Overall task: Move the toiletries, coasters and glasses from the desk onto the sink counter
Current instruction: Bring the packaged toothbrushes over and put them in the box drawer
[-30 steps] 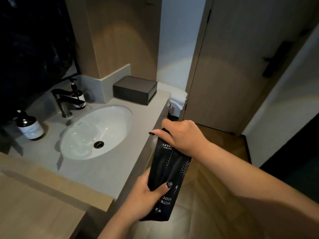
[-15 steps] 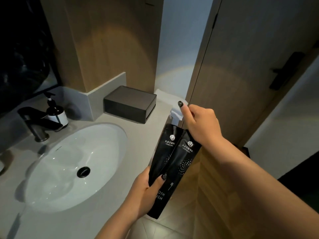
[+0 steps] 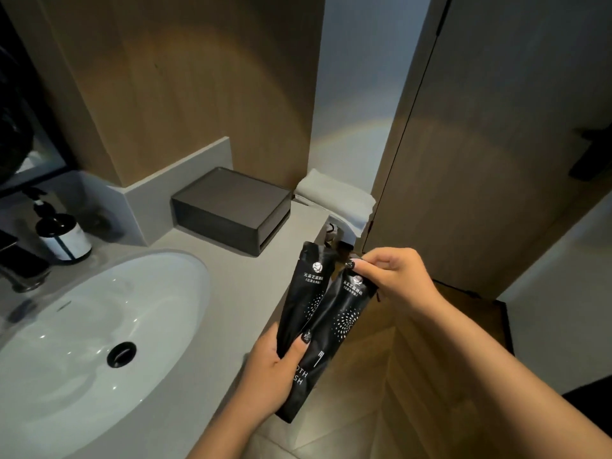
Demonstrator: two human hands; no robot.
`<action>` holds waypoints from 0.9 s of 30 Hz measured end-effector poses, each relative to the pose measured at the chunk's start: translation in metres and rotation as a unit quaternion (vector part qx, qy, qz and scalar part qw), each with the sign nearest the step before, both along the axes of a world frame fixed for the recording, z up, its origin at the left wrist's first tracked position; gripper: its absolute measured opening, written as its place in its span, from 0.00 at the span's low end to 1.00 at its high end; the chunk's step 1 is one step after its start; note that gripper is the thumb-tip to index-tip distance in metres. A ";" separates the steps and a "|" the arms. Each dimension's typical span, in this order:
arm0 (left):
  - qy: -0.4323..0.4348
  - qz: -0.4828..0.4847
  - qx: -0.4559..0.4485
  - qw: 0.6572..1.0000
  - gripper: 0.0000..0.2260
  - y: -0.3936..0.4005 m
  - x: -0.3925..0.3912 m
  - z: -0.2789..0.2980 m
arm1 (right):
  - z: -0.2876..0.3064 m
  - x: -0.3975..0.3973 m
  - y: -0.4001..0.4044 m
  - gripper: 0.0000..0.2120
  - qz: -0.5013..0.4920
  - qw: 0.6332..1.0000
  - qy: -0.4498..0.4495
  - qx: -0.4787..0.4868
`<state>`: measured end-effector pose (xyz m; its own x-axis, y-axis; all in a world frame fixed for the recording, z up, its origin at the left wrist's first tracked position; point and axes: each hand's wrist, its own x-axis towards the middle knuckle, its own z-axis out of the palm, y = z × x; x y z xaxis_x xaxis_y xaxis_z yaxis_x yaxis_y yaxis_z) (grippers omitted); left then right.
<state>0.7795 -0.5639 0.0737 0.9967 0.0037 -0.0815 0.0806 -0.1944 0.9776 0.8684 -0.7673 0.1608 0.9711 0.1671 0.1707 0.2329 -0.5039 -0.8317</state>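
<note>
Two black toothbrush packets are fanned apart over the right edge of the grey sink counter (image 3: 228, 293). My left hand (image 3: 268, 376) grips both packets at their lower ends, thumb across the front. The left packet (image 3: 306, 289) leans over the counter. My right hand (image 3: 394, 279) pinches the top of the right packet (image 3: 344, 316) between thumb and fingertips. No coasters or glasses are in view.
A white oval basin (image 3: 86, 329) with a dark drain fills the counter's left. A dark grey box (image 3: 231, 207) stands at the back, folded white towels (image 3: 334, 200) to its right. A pump bottle (image 3: 63, 233) and dark faucet (image 3: 20, 263) are at left. A wooden door (image 3: 480, 144) stands right.
The view has moved closer to the counter. The two packets have spread apart, and my right hand has shifted from the tops of both packets to pinching the right one.
</note>
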 end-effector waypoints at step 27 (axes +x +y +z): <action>0.064 0.388 -0.139 0.909 0.10 0.030 0.189 -0.029 | -0.104 0.255 0.113 0.05 -0.060 0.805 0.502 0.311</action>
